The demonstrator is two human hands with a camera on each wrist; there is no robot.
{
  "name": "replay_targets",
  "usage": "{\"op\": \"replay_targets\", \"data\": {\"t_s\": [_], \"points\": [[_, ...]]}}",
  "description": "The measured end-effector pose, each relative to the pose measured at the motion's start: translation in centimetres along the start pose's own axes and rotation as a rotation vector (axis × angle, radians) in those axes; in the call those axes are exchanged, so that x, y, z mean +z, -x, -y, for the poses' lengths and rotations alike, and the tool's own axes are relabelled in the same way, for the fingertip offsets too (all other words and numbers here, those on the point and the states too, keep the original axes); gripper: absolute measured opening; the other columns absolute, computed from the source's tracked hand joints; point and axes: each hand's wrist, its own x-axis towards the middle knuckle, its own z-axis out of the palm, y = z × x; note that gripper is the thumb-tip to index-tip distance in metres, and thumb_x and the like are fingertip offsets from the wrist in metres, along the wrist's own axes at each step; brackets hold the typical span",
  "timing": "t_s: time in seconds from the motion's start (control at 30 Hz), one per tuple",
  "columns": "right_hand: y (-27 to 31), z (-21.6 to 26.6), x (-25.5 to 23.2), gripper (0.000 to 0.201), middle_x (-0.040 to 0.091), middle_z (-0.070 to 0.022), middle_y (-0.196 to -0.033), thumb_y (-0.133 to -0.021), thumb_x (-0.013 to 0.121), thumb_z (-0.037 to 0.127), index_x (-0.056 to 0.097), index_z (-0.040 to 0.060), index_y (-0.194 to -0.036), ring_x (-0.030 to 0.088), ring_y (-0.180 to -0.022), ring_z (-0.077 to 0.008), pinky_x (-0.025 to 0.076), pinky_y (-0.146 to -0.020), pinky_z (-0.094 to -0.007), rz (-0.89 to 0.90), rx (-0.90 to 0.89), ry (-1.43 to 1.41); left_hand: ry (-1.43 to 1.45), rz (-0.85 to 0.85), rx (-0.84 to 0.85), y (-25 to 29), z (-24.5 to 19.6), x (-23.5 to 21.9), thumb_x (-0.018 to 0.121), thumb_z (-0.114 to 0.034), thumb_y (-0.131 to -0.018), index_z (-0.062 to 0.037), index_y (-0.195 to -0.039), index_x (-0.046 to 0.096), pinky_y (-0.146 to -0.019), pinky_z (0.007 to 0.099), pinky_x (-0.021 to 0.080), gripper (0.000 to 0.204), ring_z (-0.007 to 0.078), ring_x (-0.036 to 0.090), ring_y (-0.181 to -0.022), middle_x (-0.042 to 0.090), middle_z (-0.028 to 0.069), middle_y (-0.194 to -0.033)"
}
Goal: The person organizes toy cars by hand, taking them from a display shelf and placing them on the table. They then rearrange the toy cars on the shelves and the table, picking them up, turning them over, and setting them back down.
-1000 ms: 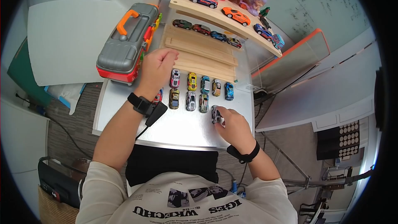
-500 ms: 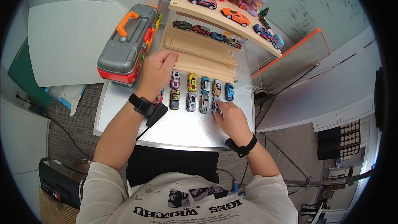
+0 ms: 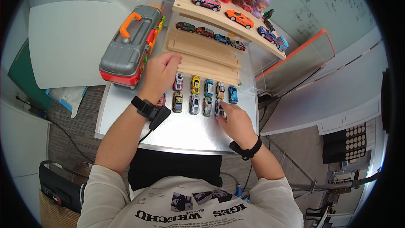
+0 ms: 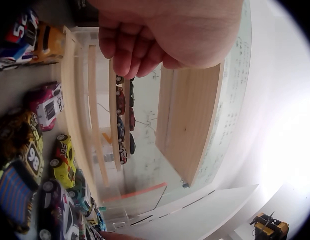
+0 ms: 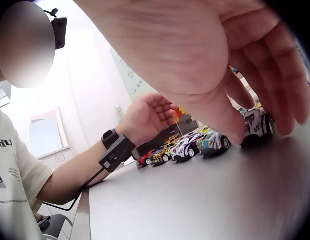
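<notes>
At the right end of the nearer row of toy cars, my right hand (image 3: 237,121) pinches a white-and-dark patterned toy car (image 5: 257,125) between thumb and fingers. Its wheels are close over the silver tabletop, and the hand covers part of it. To its left stand a multicoloured car (image 3: 207,106), a silver-white car (image 3: 194,104) and a black-and-yellow car (image 3: 177,102). My left hand (image 3: 159,74) hovers at the left of the rows, fingers loosely curled, holding nothing. Under that wrist, a red car (image 3: 161,100) is partly hidden.
The farther row has a pink-and-white car (image 3: 179,82), a yellow car (image 3: 195,85) and a blue car (image 3: 233,94), among others. Behind rises a wooden tiered rack (image 3: 204,52) with several cars. A grey toolbox (image 3: 124,52) stands left; dolls and cars sit on the upper shelf (image 3: 219,10).
My right hand has slid the patterned car a little away from my body, level with the nearer row. My left hand stays where it was.
</notes>
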Motion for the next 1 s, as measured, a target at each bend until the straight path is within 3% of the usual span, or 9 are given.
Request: {"op": "replay_targets", "data": {"t_s": [0.13, 0.2, 0.27, 0.43, 0.67, 0.73, 0.9, 0.97, 1.0], "points": [[-0.8, -0.4, -1.4, 0.047, 0.070, -0.0232, -0.099, -0.084, 0.074, 0.017, 0.065, -0.0023, -0.126, 0.071, -0.088, -0.0410, 0.059, -0.078, -0.0466, 0.005, 0.017, 0.003, 0.021, -0.011, 0.003, 0.0, 0.1, 0.0, 0.058, -0.010, -0.100, 0.0057, -0.101, 0.074, -0.075, 0.0266, 0.054, 0.022, 0.0123, 0.067, -0.080, 0.074, 0.0083, -0.091], [-2.5, -1.3, -2.1, 0.045, 0.070, -0.0245, -0.102, -0.084, 0.074, 0.017, 0.065, -0.0029, -0.123, 0.070, -0.092, -0.0434, 0.058, -0.082, -0.0482, -0.126, -0.041, -0.003, 0.019, -0.012, 0.004, 0.0, 0.0, 0.1, 0.059, -0.010, -0.100, 0.0059, -0.101, 0.074, -0.075, 0.0267, 0.054, 0.022, 0.0123, 0.067, -0.080, 0.074, 0.0084, -0.091], [-4.5, -1.1, -3.7, 0.044, 0.067, -0.0277, -0.112, -0.085, 0.072, 0.013, 0.062, -0.0045, -0.124, 0.068, -0.097, -0.0461, 0.057, -0.085, -0.0495, -0.102, -0.004, 0.007, 0.017, -0.012, 0.006, 0.0, 0.0, 0.1, 0.059, -0.011, -0.100, 0.0061, -0.102, 0.074, -0.075, 0.0268, 0.054, 0.022, 0.0124, 0.067, -0.080, 0.074, 0.0084, -0.091], [-11.9, -4.3, -3.6, 0.040, 0.058, -0.0320, -0.130, -0.085, 0.061, 0.000, 0.058, -0.0074, -0.124, 0.065, -0.104, -0.0487, 0.057, -0.086, -0.0526, -0.482, -0.215, 0.169, -0.029, -0.020, -0.004, -0.1, 0.1, 0.0, 0.060, -0.011, -0.100, 0.0070, -0.102, 0.074, -0.074, 0.0274, 0.054, 0.023, 0.0130, 0.068, -0.080, 0.074, 0.0098, -0.091], [-19.4, -8.1, -3.0, 0.028, 0.063, -0.0295, -0.118, -0.082, 0.056, -0.005, 0.059, -0.0065, -0.110, 0.065, -0.104, -0.0479, 0.057, -0.086, -0.0533, -0.381, -0.032, 0.226, -0.051, -0.024, 0.026, -0.2, 0.3, 0.0, 0.060, -0.011, -0.100, 0.0071, -0.101, 0.073, -0.073, 0.0276, 0.055, 0.023, 0.0136, 0.068, -0.079, 0.074, 0.0107, -0.091], [-19.8, -8.2, -3.0, 0.029, 0.062, -0.0295, -0.118, -0.083, 0.054, -0.006, 0.058, -0.0064, -0.112, 0.064, -0.107, -0.0481, 0.056, -0.088, -0.0537, -0.374, -0.001, 0.232, 0.018, -0.080, 0.023, -0.3, 0.2, 0.3, 0.063, -0.018, -0.095, 0.0023, -0.095, 0.076, -0.072, 0.0374, 0.053, 0.024, 0.0288, 0.070, -0.079, 0.072, 0.0168, -0.084], [-20.7, -9.9, -2.5, 0.032, 0.060, -0.0307, -0.118, -0.085, 0.051, -0.007, 0.056, -0.0057, -0.117, 0.063, -0.107, -0.0491, 0.057, -0.086, -0.0534, -0.419, -0.053, 0.296, 0.010, -0.070, 0.040, -0.2, 0.1, 0.3, 0.063, -0.017, -0.095, 0.0027, -0.095, 0.075, -0.070, 0.0378, 0.052, 0.023, 0.0293, 0.069, -0.077, 0.071, 0.0169, -0.082], [-20.6, -9.8, -2.9, 0.031, 0.067, -0.0305, -0.110, -0.087, 0.053, -0.002, 0.057, -0.0039, -0.118, 0.065, -0.107, -0.0464, 0.057, -0.086, -0.0537, -0.445, -0.080, 0.278, 0.007, -0.067, 0.046, -0.2, 0.1, 0.3, 0.063, -0.017, -0.095, 0.0027, -0.094, 0.075, -0.070, 0.0378, 0.052, 0.023, 0.0294, 0.069, -0.076, 0.071, 0.0169, -0.082], [-20.5, -9.5, -3.0, 0.031, 0.067, -0.0305, -0.110, -0.087, 0.053, -0.002, 0.057, -0.0039, -0.118, 0.065, -0.107, -0.0464, 0.057, -0.086, -0.0537, -0.446, -0.078, 0.279, -0.022, -0.046, 0.058, -0.2, 0.1, 0.2, 0.061, -0.014, -0.098, 0.0055, -0.097, 0.074, -0.071, 0.0331, 0.054, 0.023, 0.0222, 0.069, -0.077, 0.073, 0.0148, -0.087]]}}
